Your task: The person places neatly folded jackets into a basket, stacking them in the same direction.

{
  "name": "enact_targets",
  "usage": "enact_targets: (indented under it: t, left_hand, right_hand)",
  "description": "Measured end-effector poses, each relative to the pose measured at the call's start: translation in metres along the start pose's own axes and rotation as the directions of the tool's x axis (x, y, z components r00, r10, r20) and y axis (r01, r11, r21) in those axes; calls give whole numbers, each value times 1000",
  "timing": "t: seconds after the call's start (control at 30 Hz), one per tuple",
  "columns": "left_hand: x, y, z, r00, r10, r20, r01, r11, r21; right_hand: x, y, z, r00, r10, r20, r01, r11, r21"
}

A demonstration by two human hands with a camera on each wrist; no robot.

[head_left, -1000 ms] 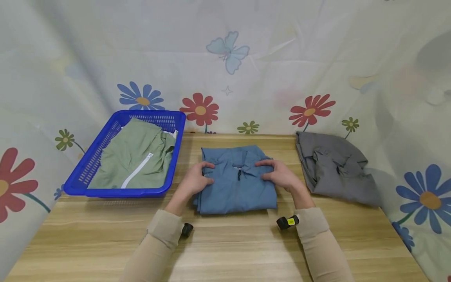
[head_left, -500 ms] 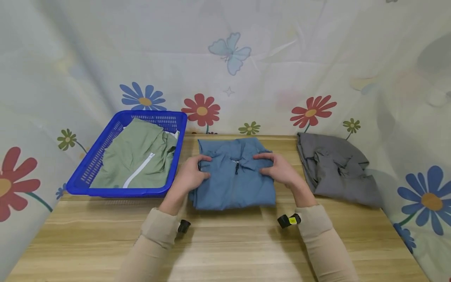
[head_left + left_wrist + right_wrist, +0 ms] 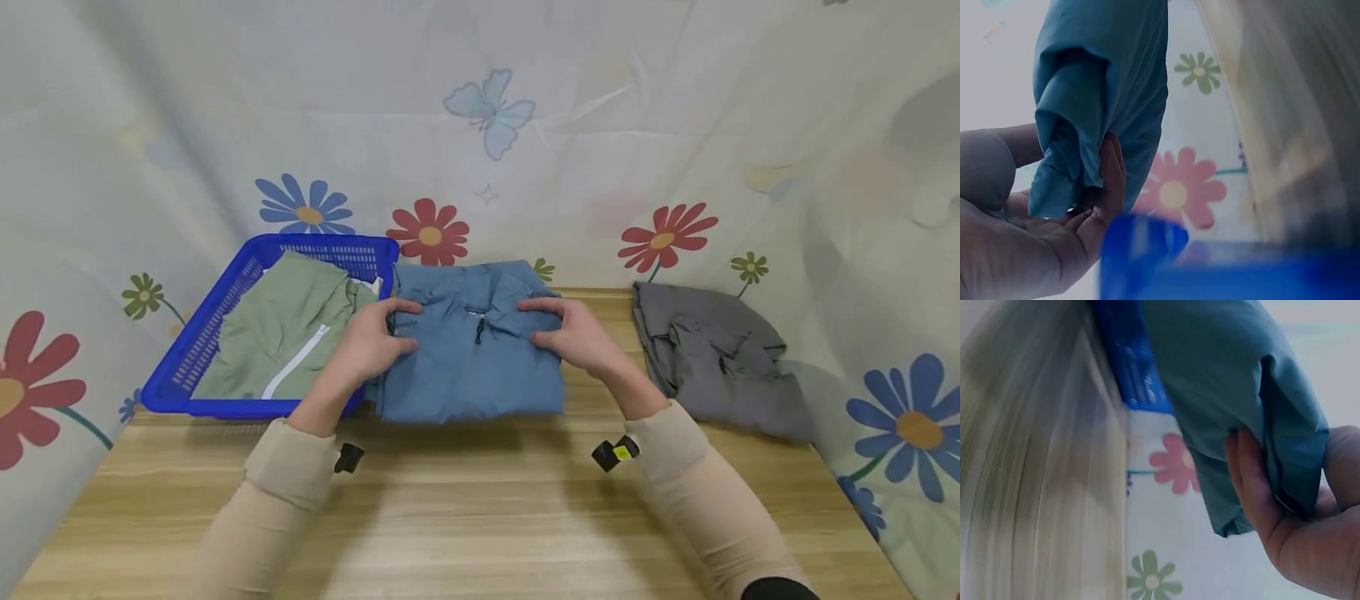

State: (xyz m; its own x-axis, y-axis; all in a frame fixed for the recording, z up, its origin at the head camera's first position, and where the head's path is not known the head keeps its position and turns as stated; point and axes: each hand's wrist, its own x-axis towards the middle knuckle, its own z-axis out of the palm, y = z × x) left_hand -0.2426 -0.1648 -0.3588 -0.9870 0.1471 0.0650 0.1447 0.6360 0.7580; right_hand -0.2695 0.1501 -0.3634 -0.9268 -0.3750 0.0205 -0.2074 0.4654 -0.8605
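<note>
- Flowered cloth (image 3: pixel 570 175) behind; wooden table (image 3: pixel 465 508) below, wood showing between blue jacket (image 3: pixel 476 371) and grey jacket (image 3: pixel 723 358).
- Folded blue jacket held above table; left edge overlaps basket (image 3: pixel 240 408) rim in head view, contact uncertain.
- Left hand (image 3: pixel 369 340), right hand (image 3: pixel 587 335): thumbs and fingers pinch opposite side edges.
- Green jacket (image 3: pixel 270 325) inside basket.
</note>
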Motion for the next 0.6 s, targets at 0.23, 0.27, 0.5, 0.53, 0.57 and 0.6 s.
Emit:
enact_targets:
  t: [0.23,0.27,0.5,0.53,0.57,0.6]
  left_hand:
    - [3,-5,-39,998,-30,53,30,1000,1]
    - [4,-7,-44,997,-32,64,32,999,-6]
    - [9,-24,-72,994,-47,104,49,999,-20]
    - [10,-26,-76,993,-48,108,51,999,-19]
    - [11,-28,-79,992,-48,113,50,999,-18]
    - [11,-30,-83,992,-48,120,50,999,-13]
  right_hand:
    - [17,-25,16,1000,-23,10,23,1000,19]
    - [20,-28,19,1000,-26,9,25,999,23]
    - [38,-40,40,1000,-25,8,25,998,64]
    - [40,-42,42,1000,-25,7,25,998,65]
    - [42,-44,44,1000,-26,5,26,997,71]
    - [44,-46,47,1000,-27,5,27,997,77]
